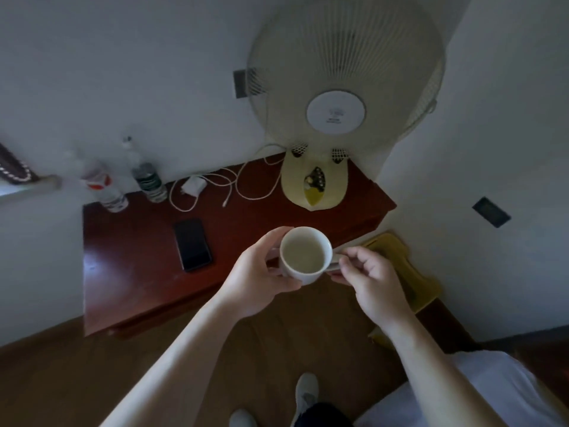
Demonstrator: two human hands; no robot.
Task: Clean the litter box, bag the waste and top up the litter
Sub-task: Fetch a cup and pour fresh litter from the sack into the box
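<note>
by table [129, 266]: left hand [258, 272] grips cup [308, 275]; right hand [372, 278] pinches grey strip [335, 257] beside

We are reaching both forearms forward, our left hand [261, 269] curling around a white cup [303, 254], our right hand [374, 282] pinching a thin grey piece [335, 264] just right of it.

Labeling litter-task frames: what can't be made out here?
Head view:
Grey thing pinched by right hand: mostly hidden by cup and hand; unidentifiable.
Cup contents: pale, liquid or granules unclear in dim light.
Left bottle: blurred, label unreadable.
Fan badge: text too small.
Dark object: cut off by left edge.
No litter box or bag in view.
</note>
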